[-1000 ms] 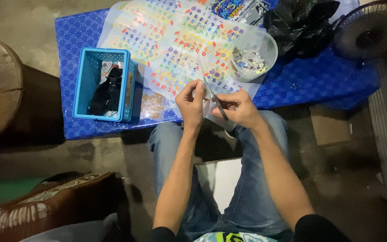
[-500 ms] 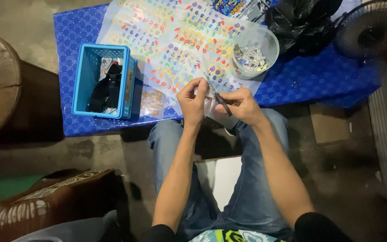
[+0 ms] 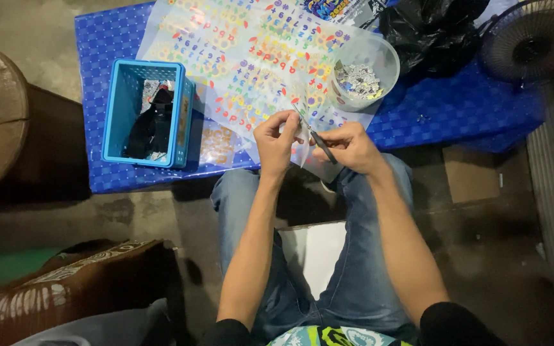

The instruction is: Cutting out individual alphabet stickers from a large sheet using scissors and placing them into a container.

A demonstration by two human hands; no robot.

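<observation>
Head view: the left hand (image 3: 276, 138) pinches a small clear sticker piece (image 3: 302, 131) between thumb and fingertips, the piece standing at three o'clock of those fingers. The right hand (image 3: 349, 146) is closed around thin dark tweezers (image 3: 315, 136), whose tip points toward eleven o'clock and meets the piece, between both hands, just below the large sticker sheet (image 3: 245, 57).

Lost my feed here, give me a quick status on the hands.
Left hand pinches clear printed sticker sheet. Right hand grips thin dark tool against it. Blue plastic basket left, clear.
</observation>
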